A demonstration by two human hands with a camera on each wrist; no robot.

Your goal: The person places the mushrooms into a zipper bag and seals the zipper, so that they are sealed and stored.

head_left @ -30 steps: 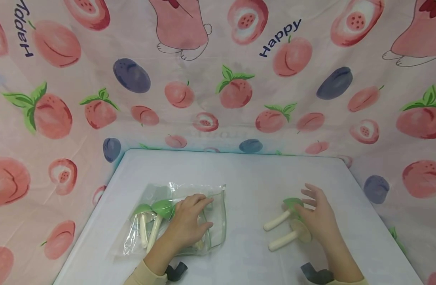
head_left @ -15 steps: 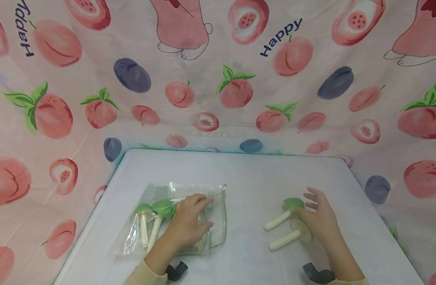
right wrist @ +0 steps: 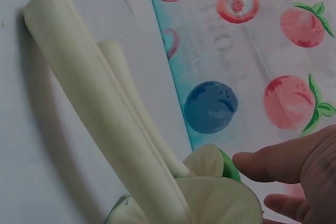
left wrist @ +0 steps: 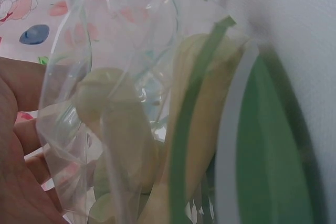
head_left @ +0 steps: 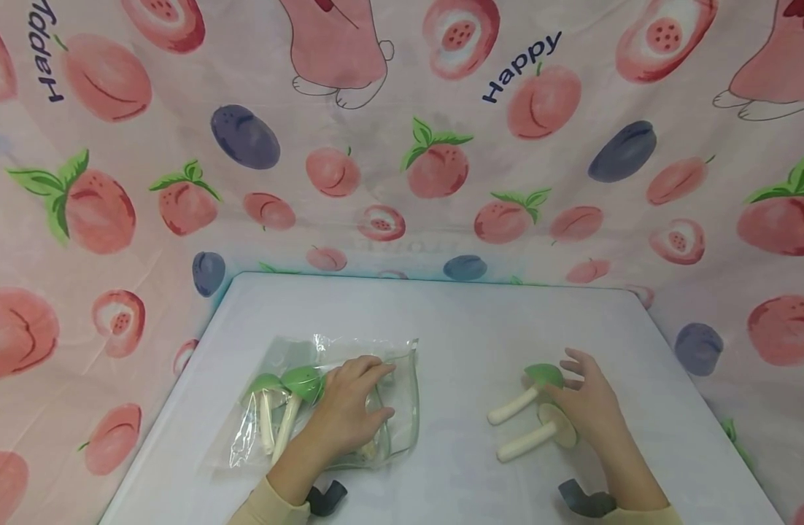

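Observation:
A clear plastic bag [head_left: 403, 408] with green-edged seams lies at the left of the table, holding several toy mushrooms [head_left: 301, 383] with green caps and pale stems. My left hand [head_left: 349, 408] rests over the bag's right part with fingers loosely spread, hiding part of the contents. In the left wrist view, pale stems [left wrist: 197, 114] show through the plastic. Two more toy mushrooms lie at the right: one shows its green cap [head_left: 543, 375], the other its pale underside [head_left: 557, 426]. My right hand [head_left: 589, 408] stands beside their caps, thumb at the green cap, fingers relaxed.
The white table [head_left: 448, 321] backs onto a pink fruit-print cloth [head_left: 389, 146], which also hangs at both sides. Dark curved pieces sit by the left wrist [head_left: 327, 499] and the right wrist [head_left: 582, 502].
The right hand has shifted slightly, its fingertips a little lower beside the caps. The left hand, bag and mushrooms stay put. The head view has tilted very slightly.

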